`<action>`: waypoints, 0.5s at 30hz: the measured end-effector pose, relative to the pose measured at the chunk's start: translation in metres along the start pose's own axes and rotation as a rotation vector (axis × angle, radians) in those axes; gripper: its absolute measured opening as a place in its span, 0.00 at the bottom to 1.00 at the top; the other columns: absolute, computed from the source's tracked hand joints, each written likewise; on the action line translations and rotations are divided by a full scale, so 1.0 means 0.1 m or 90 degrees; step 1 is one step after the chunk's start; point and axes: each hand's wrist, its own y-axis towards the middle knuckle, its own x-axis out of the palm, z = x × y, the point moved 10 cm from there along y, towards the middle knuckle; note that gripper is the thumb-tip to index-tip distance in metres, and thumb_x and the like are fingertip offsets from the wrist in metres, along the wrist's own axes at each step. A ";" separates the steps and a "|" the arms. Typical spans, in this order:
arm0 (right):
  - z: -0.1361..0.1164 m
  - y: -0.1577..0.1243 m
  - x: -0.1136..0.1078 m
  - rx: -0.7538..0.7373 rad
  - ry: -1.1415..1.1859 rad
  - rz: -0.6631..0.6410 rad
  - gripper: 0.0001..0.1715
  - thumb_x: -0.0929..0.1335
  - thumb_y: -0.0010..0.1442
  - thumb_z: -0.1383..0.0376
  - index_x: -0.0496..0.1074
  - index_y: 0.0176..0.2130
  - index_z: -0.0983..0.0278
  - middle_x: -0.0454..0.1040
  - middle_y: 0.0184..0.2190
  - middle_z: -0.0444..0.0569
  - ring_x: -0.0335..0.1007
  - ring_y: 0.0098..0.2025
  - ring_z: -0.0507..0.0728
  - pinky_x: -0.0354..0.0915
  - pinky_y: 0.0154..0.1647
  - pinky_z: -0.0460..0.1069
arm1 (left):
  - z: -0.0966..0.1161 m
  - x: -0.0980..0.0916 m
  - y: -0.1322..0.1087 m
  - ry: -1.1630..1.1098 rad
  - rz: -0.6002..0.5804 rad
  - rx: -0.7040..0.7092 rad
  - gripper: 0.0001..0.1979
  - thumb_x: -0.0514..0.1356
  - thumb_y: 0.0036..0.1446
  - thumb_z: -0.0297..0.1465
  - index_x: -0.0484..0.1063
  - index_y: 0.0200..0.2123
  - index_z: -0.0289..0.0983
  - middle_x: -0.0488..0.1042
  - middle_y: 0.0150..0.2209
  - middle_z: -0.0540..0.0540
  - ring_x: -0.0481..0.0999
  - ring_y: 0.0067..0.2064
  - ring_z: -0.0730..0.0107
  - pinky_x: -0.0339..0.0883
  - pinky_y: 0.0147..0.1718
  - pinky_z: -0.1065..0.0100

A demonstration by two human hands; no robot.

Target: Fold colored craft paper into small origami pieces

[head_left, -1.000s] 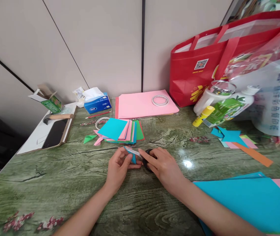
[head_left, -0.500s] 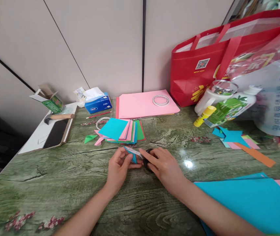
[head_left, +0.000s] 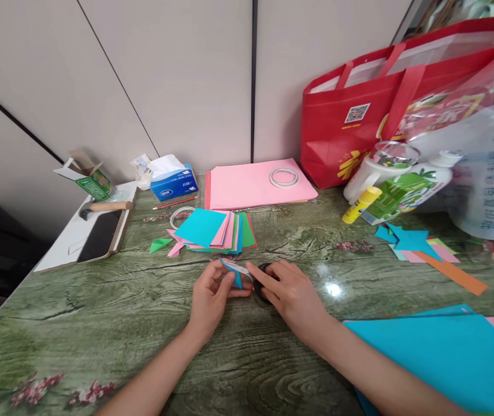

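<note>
My left hand (head_left: 210, 294) pinches a small folded blue paper piece (head_left: 234, 275) just above the green table (head_left: 99, 312). My right hand (head_left: 288, 289) grips black-handled scissors (head_left: 262, 280), whose silver blades reach across the blue piece. Both hands meet at the table's middle. Just behind them lies a fanned stack of coloured paper squares (head_left: 212, 230), blue on top.
Pink sheets (head_left: 247, 186) with a tape ring (head_left: 284, 177) lie at the back. A red bag (head_left: 359, 110), glue stick (head_left: 359, 204) and bottle (head_left: 396, 186) stand right. Large blue sheets (head_left: 433, 352) cover the near right. A tissue box (head_left: 173, 182), hammer (head_left: 106, 207) and phone (head_left: 99, 234) are left.
</note>
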 end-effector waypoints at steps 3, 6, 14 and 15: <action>0.00 0.01 0.00 -0.002 0.015 -0.001 0.23 0.64 0.55 0.73 0.65 0.51 0.61 0.68 0.28 0.49 0.61 0.31 0.55 0.60 0.31 0.49 | 0.00 0.00 0.00 -0.001 -0.002 -0.001 0.06 0.58 0.50 0.31 0.65 0.33 0.36 0.73 0.30 0.49 0.76 0.29 0.68 0.74 0.27 0.64; 0.01 0.01 0.00 0.007 0.024 -0.002 0.25 0.65 0.53 0.74 0.65 0.51 0.62 0.69 0.30 0.50 0.62 0.33 0.55 0.61 0.32 0.50 | 0.01 -0.01 0.01 0.002 0.001 0.003 0.06 0.58 0.51 0.31 0.65 0.33 0.37 0.73 0.29 0.50 0.75 0.29 0.68 0.74 0.27 0.63; 0.01 0.01 -0.01 -0.004 0.021 -0.008 0.23 0.63 0.55 0.72 0.65 0.51 0.61 0.69 0.28 0.49 0.63 0.30 0.54 0.60 0.29 0.48 | 0.00 -0.02 0.01 -0.001 0.001 0.000 0.07 0.58 0.50 0.32 0.64 0.34 0.36 0.74 0.29 0.49 0.76 0.29 0.67 0.74 0.27 0.64; 0.01 0.01 -0.01 -0.006 0.020 -0.009 0.23 0.63 0.56 0.72 0.65 0.51 0.61 0.69 0.28 0.49 0.63 0.30 0.54 0.60 0.29 0.48 | 0.00 -0.01 0.01 -0.002 -0.001 0.001 0.07 0.58 0.51 0.32 0.64 0.34 0.36 0.73 0.29 0.49 0.76 0.29 0.67 0.74 0.27 0.64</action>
